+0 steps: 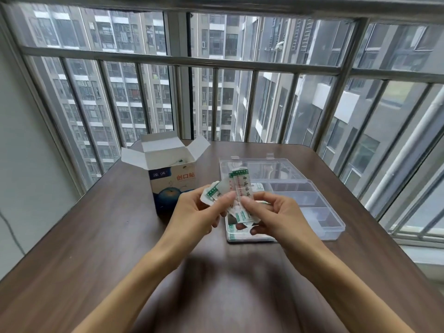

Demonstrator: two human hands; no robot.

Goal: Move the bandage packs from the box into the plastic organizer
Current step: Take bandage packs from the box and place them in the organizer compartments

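Open box [172, 179] beside organizer [310, 203] holding bandage packs [240, 235].

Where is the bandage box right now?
The box stands open on the brown table, left of the clear organizer and just behind the left hand.

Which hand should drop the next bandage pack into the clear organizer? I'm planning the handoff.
Right hand: it pinches the green-and-white bandage packs directly above the clear plastic organizer; the left hand sits nearer the blue-and-white cardboard box.

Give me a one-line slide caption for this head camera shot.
Both hands, left and right, hold bandage packs above the open plastic organizer, beside the opened box.
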